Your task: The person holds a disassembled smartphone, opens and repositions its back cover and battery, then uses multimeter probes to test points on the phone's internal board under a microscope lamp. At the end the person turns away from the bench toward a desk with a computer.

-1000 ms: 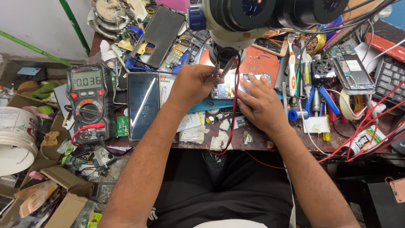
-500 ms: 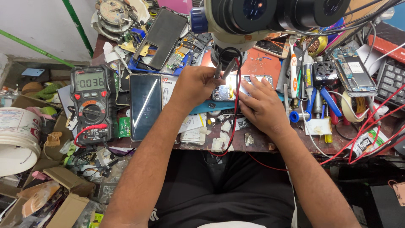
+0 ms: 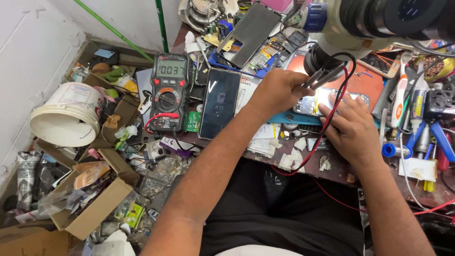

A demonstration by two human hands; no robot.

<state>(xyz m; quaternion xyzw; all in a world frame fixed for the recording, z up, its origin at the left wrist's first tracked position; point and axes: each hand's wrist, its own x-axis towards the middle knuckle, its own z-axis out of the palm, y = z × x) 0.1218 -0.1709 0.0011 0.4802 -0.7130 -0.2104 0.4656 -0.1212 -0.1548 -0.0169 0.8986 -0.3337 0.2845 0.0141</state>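
Carefully now: opened phone (image 3: pixel 315 105) lying mid-bench under the microscope (image 3: pixel 369 21). Left hand (image 3: pixel 277 92) pinching two probes (image 3: pixel 321 78); right hand (image 3: pixel 350 125) flat, fingers spread, pressing the phone down. Could slip, touch tips together, spark. Meter (image 3: pixel 168 92) reading changed from half a second ago; hands barely moved.

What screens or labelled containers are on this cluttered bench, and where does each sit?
Multimeter: left of the left hand, black and red, pale screen lit.
Smartphone: beside the multimeter, dark rectangular screen.
Bucket: far left, white, tipped on its side, printed label.
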